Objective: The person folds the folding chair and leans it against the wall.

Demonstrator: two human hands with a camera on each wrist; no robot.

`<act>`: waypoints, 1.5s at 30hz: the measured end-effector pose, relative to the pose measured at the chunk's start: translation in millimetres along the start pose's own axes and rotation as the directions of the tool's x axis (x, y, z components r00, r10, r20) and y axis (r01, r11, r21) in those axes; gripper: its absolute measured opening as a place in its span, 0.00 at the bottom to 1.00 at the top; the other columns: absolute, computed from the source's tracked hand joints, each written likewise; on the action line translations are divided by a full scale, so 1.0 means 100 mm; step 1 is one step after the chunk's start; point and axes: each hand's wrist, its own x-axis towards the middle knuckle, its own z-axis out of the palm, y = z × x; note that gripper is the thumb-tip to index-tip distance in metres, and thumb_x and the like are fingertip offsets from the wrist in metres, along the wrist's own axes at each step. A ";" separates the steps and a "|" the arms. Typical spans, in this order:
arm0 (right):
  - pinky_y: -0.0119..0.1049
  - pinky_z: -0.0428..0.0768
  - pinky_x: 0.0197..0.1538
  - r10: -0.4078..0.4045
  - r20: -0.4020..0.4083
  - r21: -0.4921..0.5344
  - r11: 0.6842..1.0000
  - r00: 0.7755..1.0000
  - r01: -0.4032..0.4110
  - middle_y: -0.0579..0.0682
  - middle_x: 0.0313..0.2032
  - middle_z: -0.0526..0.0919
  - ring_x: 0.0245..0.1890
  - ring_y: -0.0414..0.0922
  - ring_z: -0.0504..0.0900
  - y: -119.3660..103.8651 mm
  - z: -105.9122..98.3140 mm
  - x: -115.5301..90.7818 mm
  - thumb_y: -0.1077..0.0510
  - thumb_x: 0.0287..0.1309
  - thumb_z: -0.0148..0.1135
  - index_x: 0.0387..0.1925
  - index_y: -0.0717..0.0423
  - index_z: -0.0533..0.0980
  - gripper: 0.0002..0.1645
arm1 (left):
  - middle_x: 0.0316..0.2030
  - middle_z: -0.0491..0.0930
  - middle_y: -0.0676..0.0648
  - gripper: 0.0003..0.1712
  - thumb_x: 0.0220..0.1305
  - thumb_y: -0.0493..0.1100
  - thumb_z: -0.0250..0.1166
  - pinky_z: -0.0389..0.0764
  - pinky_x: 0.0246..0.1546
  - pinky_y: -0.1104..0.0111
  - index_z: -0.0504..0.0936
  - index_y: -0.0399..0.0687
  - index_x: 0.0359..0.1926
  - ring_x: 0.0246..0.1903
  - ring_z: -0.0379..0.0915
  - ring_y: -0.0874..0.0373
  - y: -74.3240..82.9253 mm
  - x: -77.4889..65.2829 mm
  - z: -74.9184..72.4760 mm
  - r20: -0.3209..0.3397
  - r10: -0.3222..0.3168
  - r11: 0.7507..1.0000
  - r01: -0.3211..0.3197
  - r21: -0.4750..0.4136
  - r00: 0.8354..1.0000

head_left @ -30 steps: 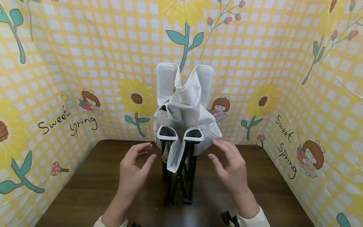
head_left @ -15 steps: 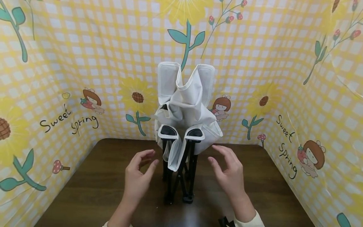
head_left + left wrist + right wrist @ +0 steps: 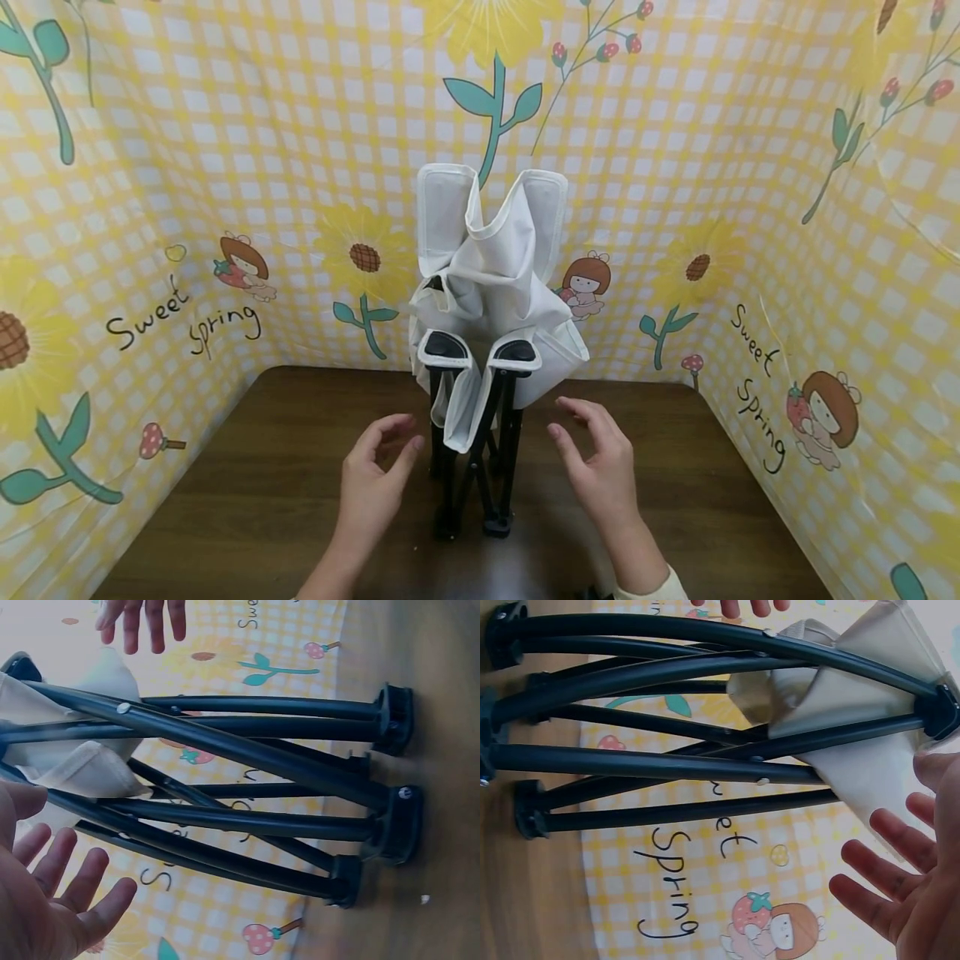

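A folded camping chair [image 3: 506, 258] stands upright on the table in the middle of the head view. It has white fabric on top and black tubular legs [image 3: 247, 819], bunched close together and crossing one another. My left hand [image 3: 375, 475] is beside the chair's lower left side, fingers relaxed and apart from it. On the other side, my right hand [image 3: 603, 467] hovers with loosely bent fingers and holds nothing. Both wrist views show spread fingers near the fabric, with the black feet [image 3: 394, 825] resting on the tabletop.
The dark wooden table [image 3: 247, 492] carries the chair. A yellow checked curtain [image 3: 315, 142] printed with flowers and figures hangs behind it and along both sides. A small white speck [image 3: 425, 899] lies on the tabletop.
Both hands have lowered and drawn slightly inward toward the chair's legs. The chair stays folded and in place; the head view shifted slightly early on.
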 end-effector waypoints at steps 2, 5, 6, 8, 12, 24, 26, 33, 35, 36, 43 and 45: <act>0.26 0.79 0.56 0.023 0.014 0.003 1.000 1.000 -0.023 0.50 0.50 0.87 0.50 0.43 0.83 0.02 0.01 -0.03 0.64 0.60 0.73 0.55 0.53 0.82 0.21 | 0.47 0.86 0.47 0.16 0.63 0.37 0.73 0.83 0.48 0.74 0.84 0.44 0.52 0.48 0.83 0.49 -0.03 -0.02 0.01 0.010 -0.029 0.999 0.030 -0.019 1.000; 0.26 0.79 0.56 0.052 0.028 0.018 0.998 0.998 -0.053 0.50 0.50 0.87 0.50 0.44 0.84 0.05 0.04 -0.07 0.63 0.61 0.72 0.55 0.53 0.82 0.20 | 0.47 0.86 0.45 0.16 0.64 0.38 0.73 0.83 0.48 0.74 0.84 0.45 0.52 0.46 0.84 0.54 -0.08 -0.04 0.03 0.020 -0.065 0.997 0.066 -0.031 0.998; 0.26 0.79 0.56 0.061 0.032 0.024 0.998 0.998 -0.062 0.50 0.50 0.87 0.50 0.45 0.84 0.06 0.04 -0.08 0.63 0.62 0.72 0.55 0.54 0.82 0.20 | 0.48 0.86 0.45 0.16 0.64 0.39 0.73 0.82 0.47 0.75 0.84 0.45 0.52 0.46 0.83 0.56 -0.10 -0.05 0.03 0.022 -0.075 0.997 0.076 -0.027 0.997; 0.27 0.80 0.56 0.080 0.040 0.032 0.996 0.996 -0.081 0.50 0.49 0.87 0.50 0.47 0.84 0.07 0.06 -0.10 0.63 0.62 0.71 0.55 0.54 0.82 0.19 | 0.48 0.86 0.45 0.16 0.65 0.40 0.73 0.82 0.47 0.76 0.84 0.45 0.52 0.46 0.83 0.58 -0.13 -0.06 0.04 0.028 -0.090 0.995 0.091 -0.033 0.995; 0.34 0.83 0.55 0.113 0.056 0.038 0.993 0.992 -0.115 0.49 0.49 0.87 0.50 0.49 0.85 0.11 0.08 -0.14 0.63 0.63 0.71 0.54 0.55 0.82 0.18 | 0.49 0.85 0.43 0.16 0.66 0.40 0.72 0.81 0.47 0.77 0.84 0.44 0.53 0.47 0.82 0.58 -0.17 -0.08 0.05 0.044 -0.115 0.992 0.117 -0.054 0.992; 0.28 0.82 0.52 0.240 0.093 0.108 0.962 0.966 -0.250 0.45 0.49 0.87 0.49 0.43 0.85 0.21 0.17 -0.26 0.59 0.66 0.69 0.54 0.44 0.81 0.17 | 0.49 0.84 0.47 0.16 0.66 0.43 0.72 0.82 0.52 0.70 0.83 0.45 0.53 0.50 0.80 0.58 -0.28 -0.12 0.08 0.093 -0.202 0.979 0.204 -0.020 0.975; 0.32 0.83 0.52 0.288 0.118 0.110 0.947 0.950 -0.301 0.43 0.49 0.87 0.50 0.45 0.85 0.22 0.18 -0.28 0.56 0.66 0.69 0.54 0.43 0.81 0.16 | 0.50 0.84 0.48 0.16 0.67 0.44 0.72 0.81 0.53 0.69 0.83 0.46 0.53 0.51 0.80 0.58 -0.30 -0.13 0.09 0.100 -0.213 0.977 0.214 -0.003 0.972; 0.37 0.85 0.51 0.409 0.181 0.137 0.890 0.894 -0.435 0.42 0.48 0.86 0.49 0.47 0.85 0.29 0.24 -0.35 0.53 0.68 0.67 0.55 0.43 0.80 0.15 | 0.49 0.86 0.48 0.13 0.67 0.42 0.71 0.80 0.53 0.72 0.84 0.46 0.51 0.52 0.79 0.57 -0.36 -0.17 0.13 0.096 -0.228 0.974 0.228 0.015 0.969; 0.36 0.85 0.50 0.420 0.189 0.150 0.881 0.887 -0.449 0.44 0.48 0.87 0.47 0.44 0.85 0.32 0.26 -0.37 0.54 0.69 0.66 0.55 0.45 0.80 0.15 | 0.49 0.86 0.47 0.14 0.67 0.41 0.71 0.80 0.53 0.73 0.84 0.45 0.52 0.52 0.79 0.57 -0.37 -0.19 0.14 0.100 -0.230 0.973 0.230 0.013 0.968; 0.36 0.85 0.49 0.425 0.195 0.158 0.876 0.884 -0.456 0.45 0.48 0.87 0.47 0.44 0.85 0.33 0.27 -0.38 0.55 0.69 0.66 0.55 0.46 0.80 0.15 | 0.49 0.86 0.47 0.14 0.67 0.41 0.71 0.79 0.53 0.74 0.84 0.45 0.52 0.53 0.79 0.57 -0.37 -0.19 0.14 0.104 -0.232 0.973 0.232 0.007 0.967; 0.31 0.83 0.47 0.457 0.239 0.193 0.842 0.857 -0.503 0.53 0.50 0.87 0.46 0.42 0.84 0.37 0.34 -0.45 0.54 0.71 0.63 0.57 0.50 0.79 0.16 | 0.50 0.86 0.45 0.14 0.68 0.40 0.70 0.79 0.54 0.75 0.84 0.43 0.52 0.54 0.80 0.54 -0.39 -0.23 0.16 0.123 -0.238 0.970 0.242 -0.024 0.964; 0.31 0.83 0.47 0.467 0.252 0.202 0.831 0.847 -0.518 0.52 0.51 0.86 0.47 0.42 0.84 0.38 0.35 -0.47 0.54 0.71 0.63 0.58 0.50 0.79 0.16 | 0.50 0.86 0.46 0.13 0.68 0.40 0.70 0.79 0.54 0.74 0.84 0.44 0.52 0.54 0.80 0.54 -0.41 -0.24 0.17 0.123 -0.248 0.968 0.252 -0.015 0.961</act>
